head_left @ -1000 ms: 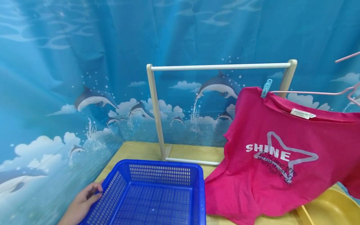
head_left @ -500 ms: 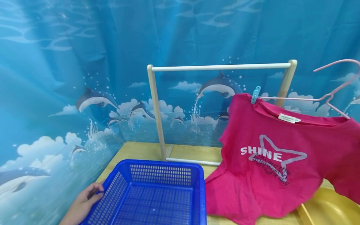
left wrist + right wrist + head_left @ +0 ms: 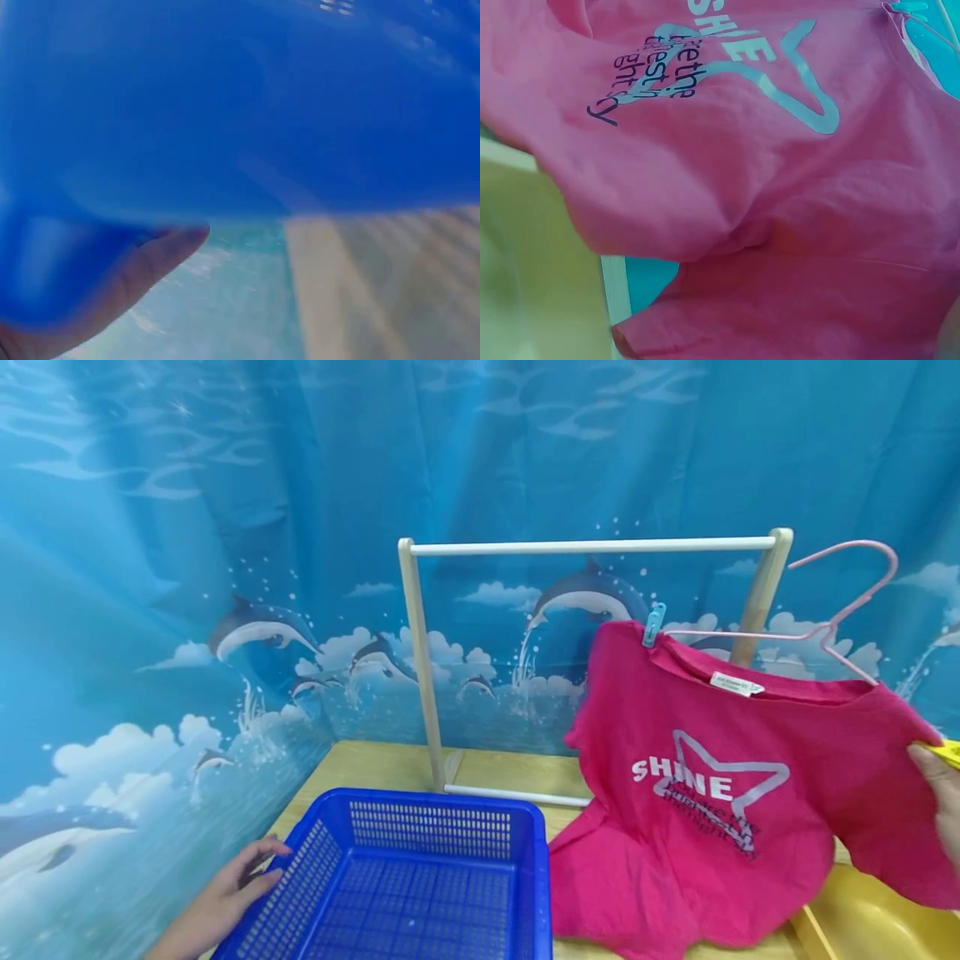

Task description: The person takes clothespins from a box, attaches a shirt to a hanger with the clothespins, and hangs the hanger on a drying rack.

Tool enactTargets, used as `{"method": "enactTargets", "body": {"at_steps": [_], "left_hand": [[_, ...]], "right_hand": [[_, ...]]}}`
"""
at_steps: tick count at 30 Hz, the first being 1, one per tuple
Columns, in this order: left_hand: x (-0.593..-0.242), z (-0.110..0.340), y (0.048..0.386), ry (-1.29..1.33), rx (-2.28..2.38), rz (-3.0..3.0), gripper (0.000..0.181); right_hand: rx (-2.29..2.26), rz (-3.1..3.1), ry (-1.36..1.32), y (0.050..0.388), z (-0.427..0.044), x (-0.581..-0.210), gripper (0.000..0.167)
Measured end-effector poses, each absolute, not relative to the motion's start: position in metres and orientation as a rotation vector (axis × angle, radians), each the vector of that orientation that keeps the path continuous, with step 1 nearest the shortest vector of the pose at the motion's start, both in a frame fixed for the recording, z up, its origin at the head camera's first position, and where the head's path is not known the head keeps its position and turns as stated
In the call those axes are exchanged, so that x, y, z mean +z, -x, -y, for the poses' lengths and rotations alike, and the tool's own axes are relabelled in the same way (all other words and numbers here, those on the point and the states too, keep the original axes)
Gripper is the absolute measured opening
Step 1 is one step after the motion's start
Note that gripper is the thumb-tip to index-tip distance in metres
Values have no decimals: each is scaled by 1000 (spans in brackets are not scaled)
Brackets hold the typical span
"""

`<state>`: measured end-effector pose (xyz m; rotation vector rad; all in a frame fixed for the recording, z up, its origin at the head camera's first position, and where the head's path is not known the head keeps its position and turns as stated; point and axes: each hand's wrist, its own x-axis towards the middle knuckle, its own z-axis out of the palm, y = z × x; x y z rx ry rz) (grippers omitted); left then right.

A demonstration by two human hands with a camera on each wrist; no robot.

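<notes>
In the head view a pink T-shirt [image 3: 705,827] printed "SHINE" with a star hangs at a slant on a pink hanger [image 3: 750,634]. A light-blue clothespin [image 3: 654,625] clips its left shoulder. At the other shoulder my right hand [image 3: 943,789], partly cut off by the frame edge, pinches a yellow clothespin [image 3: 948,752]. The right wrist view is filled by the T-shirt [image 3: 727,172]. My left hand [image 3: 228,893] holds the left rim of a blue plastic basket [image 3: 528,877]. One finger [image 3: 154,262] shows under the blurred blue rim in the left wrist view.
Behind the basket stands a small clothes rack with a white top rod [image 3: 592,547] and pale wooden posts. A yellow tray [image 3: 870,922] lies at the lower right, partly under the T-shirt. A blue dolphin-print curtain [image 3: 487,460] covers the back and left.
The T-shirt's shoulders and hanger have shifted left and slightly down, and the whole hook now shows. My right hand with the yellow clothespin has come into view. My left hand stays at the basket.
</notes>
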<state>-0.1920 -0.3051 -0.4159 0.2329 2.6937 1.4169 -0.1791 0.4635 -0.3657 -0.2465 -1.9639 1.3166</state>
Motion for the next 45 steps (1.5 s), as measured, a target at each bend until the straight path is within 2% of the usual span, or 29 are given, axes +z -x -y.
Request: {"method": "enactTargets", "body": {"at_steps": [9,16,18,20,21,23,25,26,33,45], "left_hand": [[-360,286,181,-295,1232,-2781,40],[-324,258,185,-601,1068,-2933,37],[-314,249,187,-628,1012,-2959,42],[-305,239,190,-642,974,-2980,47],[-301,235,191,-649,959,-2990,48],[-294,226,196,-664,937,-3011,51],[-290,218,201,-672,915,-3030,53],[-289,215,204,-678,903,-3044,53],[-282,195,237,-646,1002,-3050,60],[-283,159,307,-336,1264,-2924,75]], "right_hand": [[1410,1957,503,180,-448,-356,14],[1352,1741,495,182,-419,-338,21],[1358,1778,520,181,-410,-332,23],[1308,1885,575,180,-402,-330,17],[1262,1953,612,179,-399,-329,20],[1162,2074,679,180,-393,-329,38],[1065,2162,714,183,-388,-330,57],[1032,2190,717,185,-386,-330,61],[981,2209,695,194,-376,-327,59],[1072,2149,683,203,-360,-329,60]]}}
